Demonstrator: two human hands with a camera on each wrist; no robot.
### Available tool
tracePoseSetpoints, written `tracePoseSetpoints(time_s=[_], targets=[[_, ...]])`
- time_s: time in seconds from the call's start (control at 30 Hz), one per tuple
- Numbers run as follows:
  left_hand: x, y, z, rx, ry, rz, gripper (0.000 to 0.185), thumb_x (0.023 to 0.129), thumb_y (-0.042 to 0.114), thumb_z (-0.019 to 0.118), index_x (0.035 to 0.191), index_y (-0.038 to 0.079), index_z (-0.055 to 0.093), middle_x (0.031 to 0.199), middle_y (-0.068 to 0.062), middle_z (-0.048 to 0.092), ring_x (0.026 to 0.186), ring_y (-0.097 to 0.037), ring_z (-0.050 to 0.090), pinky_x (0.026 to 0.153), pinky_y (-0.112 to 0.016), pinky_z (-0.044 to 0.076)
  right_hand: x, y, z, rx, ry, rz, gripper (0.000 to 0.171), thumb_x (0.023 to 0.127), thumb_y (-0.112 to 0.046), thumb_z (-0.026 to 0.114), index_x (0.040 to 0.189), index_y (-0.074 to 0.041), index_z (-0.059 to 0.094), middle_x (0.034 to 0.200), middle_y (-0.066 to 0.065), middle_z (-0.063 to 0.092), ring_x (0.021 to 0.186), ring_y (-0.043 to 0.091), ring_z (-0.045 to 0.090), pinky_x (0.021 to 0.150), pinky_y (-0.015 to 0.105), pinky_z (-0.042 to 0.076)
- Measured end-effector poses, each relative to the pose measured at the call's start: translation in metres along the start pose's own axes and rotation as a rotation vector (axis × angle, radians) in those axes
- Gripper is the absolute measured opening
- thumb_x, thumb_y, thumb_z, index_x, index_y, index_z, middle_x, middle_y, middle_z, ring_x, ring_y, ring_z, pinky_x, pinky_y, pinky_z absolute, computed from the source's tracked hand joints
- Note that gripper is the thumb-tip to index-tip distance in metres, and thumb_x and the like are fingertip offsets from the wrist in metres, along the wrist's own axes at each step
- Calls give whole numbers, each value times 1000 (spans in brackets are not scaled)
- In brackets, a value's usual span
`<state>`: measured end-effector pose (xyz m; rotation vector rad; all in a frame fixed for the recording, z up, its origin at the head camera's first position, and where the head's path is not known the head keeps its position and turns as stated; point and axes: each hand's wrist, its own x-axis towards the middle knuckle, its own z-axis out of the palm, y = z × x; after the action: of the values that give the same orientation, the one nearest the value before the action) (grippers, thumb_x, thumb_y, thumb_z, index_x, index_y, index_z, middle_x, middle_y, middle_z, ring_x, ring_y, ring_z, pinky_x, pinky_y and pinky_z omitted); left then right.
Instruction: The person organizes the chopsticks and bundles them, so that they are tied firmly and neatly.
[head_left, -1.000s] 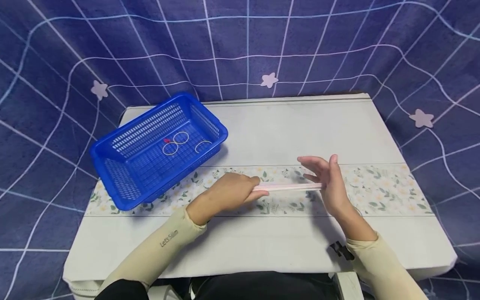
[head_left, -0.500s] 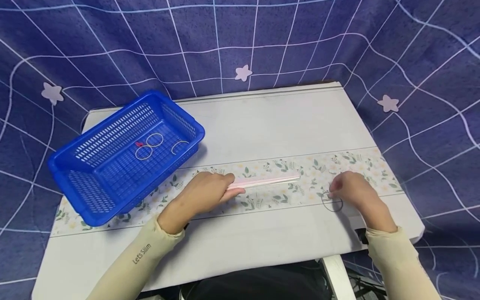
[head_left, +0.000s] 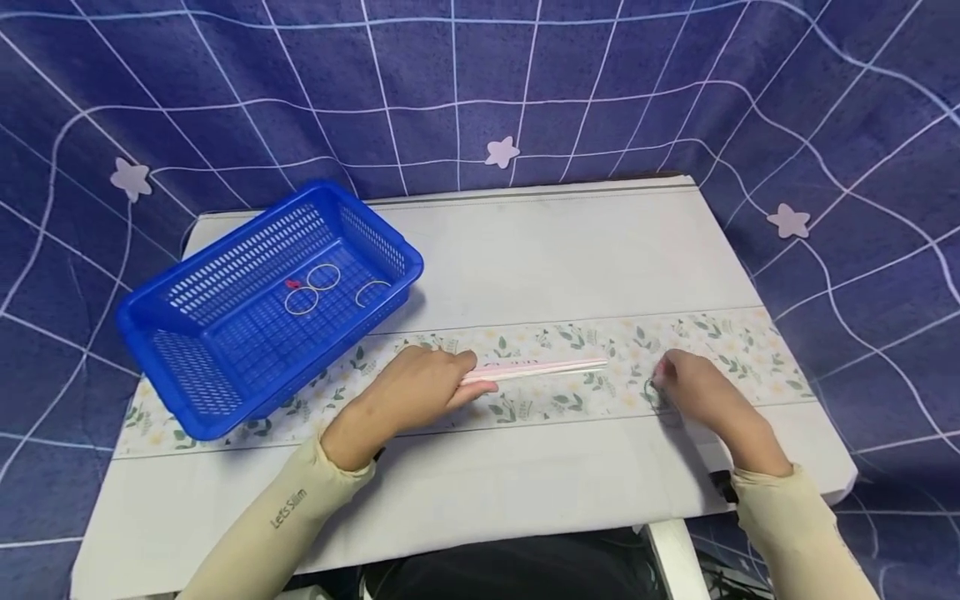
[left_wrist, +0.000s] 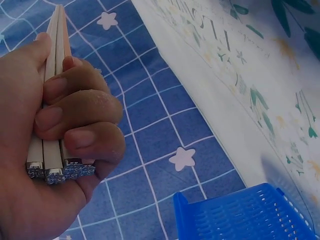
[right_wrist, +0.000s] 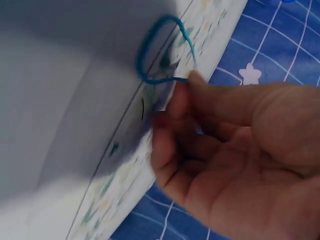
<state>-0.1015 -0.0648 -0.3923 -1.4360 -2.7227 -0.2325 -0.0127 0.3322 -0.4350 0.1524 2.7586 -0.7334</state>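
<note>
Before you, dark blue fabric [head_left: 420,75] with pale gridlines [head_left: 453,71] and star shapes [head_left: 502,152] surrounds the white table [head_left: 570,250] at its far edge and both sides. A floral band [head_left: 643,335] runs lengthwise; below the near edge you see a white bar [head_left: 677,560].

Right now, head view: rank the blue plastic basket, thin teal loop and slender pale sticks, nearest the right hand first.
1. Teal loop: pinched in the right hand.
2. Pale sticks: gripped in the left hand.
3. Blue basket: far left.

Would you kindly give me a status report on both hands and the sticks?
Left hand grips the sticks. Right hand pinches a teal loop. Blue basket at left, not between hands.
</note>
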Motion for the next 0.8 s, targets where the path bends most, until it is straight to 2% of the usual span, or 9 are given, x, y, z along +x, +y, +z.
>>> tracePoseSetpoints(time_s=[0.2, 0.4, 0.57, 0.8], targets=[[2, 0, 0, -22, -26, -16, 44, 104, 55, 60, 81, 18, 53, 61, 10, 46, 51, -10, 44, 47, -32, 39, 8, -29, -5, 179, 217, -113, 7, 101, -8, 68, 102, -3, 63, 91, 13, 69, 80, 19, 59, 71, 32, 47], [1, -1, 5, -17, -4, -38, 44, 104, 55, 60, 81, 18, 53, 61, 10, 45, 50, -9, 44, 46, -33, 40, 3, -72, -12, 290, 335, -276, 10, 102, -8, 70, 106, -5, 61, 97, 11, 71, 81, 12, 60, 73, 23, 49], [0, -3, 6, -18, 27, -58, 42, 104, 55, 60, 83, 19, 55, 61, 11, 43, 49, -8, 43, 46, -32, 39, -6, -95, -15, 273, 410, -402, 10, 100, -5, 71, 104, -7, 62, 97, 5, 70, 82, 8, 59, 76, 23, 49], [-6, -4, 3, -8, 62, -78, 42, 103, 54, 62, 82, 18, 53, 60, 10, 41, 49, -7, 41, 46, -30, 36, -15, -108, -7, 211, 447, -538, 16, 96, 0, 74, 102, -10, 63, 95, 0, 66, 82, 5, 52, 71, 26, 47]])
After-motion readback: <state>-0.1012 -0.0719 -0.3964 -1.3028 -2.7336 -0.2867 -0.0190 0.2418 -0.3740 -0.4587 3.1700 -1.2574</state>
